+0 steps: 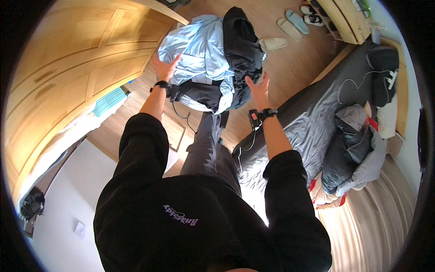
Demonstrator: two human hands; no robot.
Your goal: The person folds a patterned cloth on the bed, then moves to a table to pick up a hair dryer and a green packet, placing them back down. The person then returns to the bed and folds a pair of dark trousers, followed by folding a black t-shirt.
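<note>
A heap of clothes stands in front of me at the top centre, with a light blue garment [198, 44] on its left and a black garment [243, 47] on its right. Lower in the heap lies a dark piece of cloth [201, 94] with a whitish one below it. My left hand [166, 68] is at the left side of the heap, thumb and fingers spread, over the edge of the blue cloth. On the right side, my right hand [259, 87] is spread beside the black garment; whether it touches the cloth I cannot tell. What supports the heap is hidden.
A wooden wardrobe [76, 51] rises at the left, with a teal item [109, 102] beneath it. To the right is a bed with a dark grey sheet [299, 119], a crumpled grey quilt [353, 149] and a white cable. Slippers [297, 22] lie on the wooden floor beyond. Cables hang from both wrist devices.
</note>
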